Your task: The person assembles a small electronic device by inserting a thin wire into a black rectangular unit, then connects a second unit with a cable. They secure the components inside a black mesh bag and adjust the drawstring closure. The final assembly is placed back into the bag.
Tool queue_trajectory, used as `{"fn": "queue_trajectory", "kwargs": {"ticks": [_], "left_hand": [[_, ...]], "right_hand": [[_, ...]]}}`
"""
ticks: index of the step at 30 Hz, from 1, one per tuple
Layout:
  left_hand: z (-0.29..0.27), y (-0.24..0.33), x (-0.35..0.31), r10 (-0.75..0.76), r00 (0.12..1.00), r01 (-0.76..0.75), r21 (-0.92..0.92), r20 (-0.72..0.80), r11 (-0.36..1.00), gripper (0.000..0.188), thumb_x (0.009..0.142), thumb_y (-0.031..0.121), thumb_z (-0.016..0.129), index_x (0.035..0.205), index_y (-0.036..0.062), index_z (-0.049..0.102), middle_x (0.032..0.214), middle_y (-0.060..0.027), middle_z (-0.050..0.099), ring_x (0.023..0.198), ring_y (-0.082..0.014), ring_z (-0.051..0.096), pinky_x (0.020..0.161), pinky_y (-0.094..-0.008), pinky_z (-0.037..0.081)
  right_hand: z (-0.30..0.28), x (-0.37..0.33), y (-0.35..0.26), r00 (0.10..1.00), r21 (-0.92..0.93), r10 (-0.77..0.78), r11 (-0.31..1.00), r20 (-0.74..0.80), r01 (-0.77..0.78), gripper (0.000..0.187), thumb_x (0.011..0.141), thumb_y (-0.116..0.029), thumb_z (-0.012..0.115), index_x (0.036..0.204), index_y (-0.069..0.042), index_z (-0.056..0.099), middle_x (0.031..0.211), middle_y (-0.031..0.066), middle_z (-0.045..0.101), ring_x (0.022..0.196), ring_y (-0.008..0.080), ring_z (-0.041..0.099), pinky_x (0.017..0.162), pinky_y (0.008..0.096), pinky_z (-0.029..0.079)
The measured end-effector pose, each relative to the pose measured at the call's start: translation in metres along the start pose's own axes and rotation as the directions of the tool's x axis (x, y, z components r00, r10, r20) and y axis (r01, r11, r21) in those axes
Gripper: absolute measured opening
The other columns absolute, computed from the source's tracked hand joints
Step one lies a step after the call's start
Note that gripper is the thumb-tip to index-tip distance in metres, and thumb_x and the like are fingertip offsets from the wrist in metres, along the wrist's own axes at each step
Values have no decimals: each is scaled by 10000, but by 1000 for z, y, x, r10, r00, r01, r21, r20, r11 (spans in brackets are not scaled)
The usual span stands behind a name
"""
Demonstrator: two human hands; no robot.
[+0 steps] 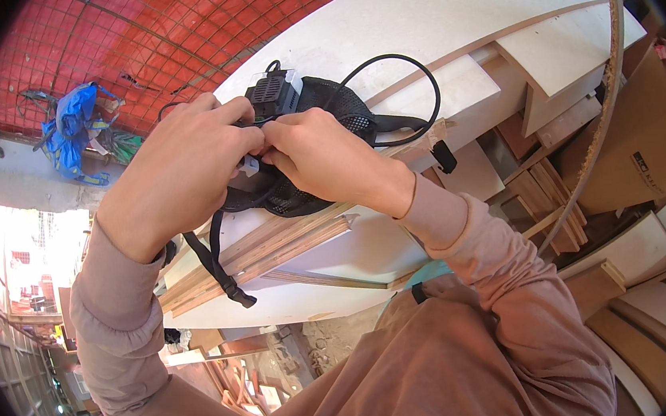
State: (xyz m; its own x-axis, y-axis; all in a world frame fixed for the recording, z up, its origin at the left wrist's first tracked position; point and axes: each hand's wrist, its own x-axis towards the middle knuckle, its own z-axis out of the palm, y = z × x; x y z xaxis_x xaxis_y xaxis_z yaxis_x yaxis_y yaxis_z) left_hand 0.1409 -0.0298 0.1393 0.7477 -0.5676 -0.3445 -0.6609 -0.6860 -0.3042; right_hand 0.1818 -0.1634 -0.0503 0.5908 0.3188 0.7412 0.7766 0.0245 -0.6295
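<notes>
My left hand point(181, 170) and my right hand point(320, 157) meet fingertip to fingertip over a black mesh pouch point(332, 112) with straps, lying on a stack of pale wooden boards point(443, 21). Both hands pinch a small part at the pouch's near edge, beside a small white piece point(249, 166). A black boxy device point(272, 93) sticks up from the pouch just beyond my fingers. A black cable point(416, 68) loops out to the right of it. A black strap with a buckle point(223, 275) hangs down over the board edge below my left wrist.
Offcuts and wooden panels point(579, 184) are piled to the right and below. A red wire mesh point(133, 43) covers the upper left, with a blue bag point(72, 125) beneath it. A cardboard sheet point(647, 138) leans at the far right.
</notes>
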Motion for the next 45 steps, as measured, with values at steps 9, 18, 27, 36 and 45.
{"fn": "queue_trajectory", "kwargs": {"ticks": [9, 18, 27, 36, 45], "left_hand": [[2, -8, 3, 41, 999, -39, -132, 16, 991, 405, 756, -93, 789, 1141, 16, 730, 1238, -126, 641, 1187, -375, 597, 1024, -463, 512], [3, -12, 0, 46, 999, -41, -185, 19, 982, 408, 737, -120, 789, 1118, 5, 713, 1273, -137, 631, 1245, -381, 594, 1041, -460, 515], [2, -10, 0, 25, 1000, -27, -222, -14, 975, 359, 729, -107, 791, 1068, -3, 732, 1244, -157, 659, 1173, -412, 631, 1003, -486, 523], [0, -8, -2, -6, 1000, 7, -197, 6, 980, 355, 742, -93, 789, 1085, -6, 759, 1257, -171, 664, 1179, -418, 632, 996, -494, 524], [1, -16, 0, 51, 988, -87, -250, -148, 964, 519, 699, -95, 831, 1168, -14, 624, 1139, -198, 673, 1094, -457, 654, 899, -505, 531]], "right_hand": [[2, -4, -3, 999, -97, 8, 995, 42, -4, 91, 941, -17, 675, 987, 59, 696, 939, 251, 740, 854, 441, 739, 780, 496, 606], [0, 6, 5, 999, 13, 32, 999, -12, -32, 76, 907, -56, 781, 932, 14, 767, 844, 179, 768, 799, 389, 758, 738, 435, 613], [-4, 7, 3, 997, 71, 82, 994, 4, -82, 118, 897, -87, 814, 949, 16, 785, 845, 183, 778, 809, 366, 776, 748, 389, 619], [-5, -1, -16, 987, 93, 136, 985, 86, -144, 133, 891, -92, 807, 924, 30, 765, 804, 219, 745, 761, 403, 749, 707, 420, 598], [0, -8, -19, 998, -14, 6, 1000, 55, -6, 72, 863, -35, 728, 873, 35, 715, 807, 204, 714, 762, 405, 724, 681, 448, 575]]}}
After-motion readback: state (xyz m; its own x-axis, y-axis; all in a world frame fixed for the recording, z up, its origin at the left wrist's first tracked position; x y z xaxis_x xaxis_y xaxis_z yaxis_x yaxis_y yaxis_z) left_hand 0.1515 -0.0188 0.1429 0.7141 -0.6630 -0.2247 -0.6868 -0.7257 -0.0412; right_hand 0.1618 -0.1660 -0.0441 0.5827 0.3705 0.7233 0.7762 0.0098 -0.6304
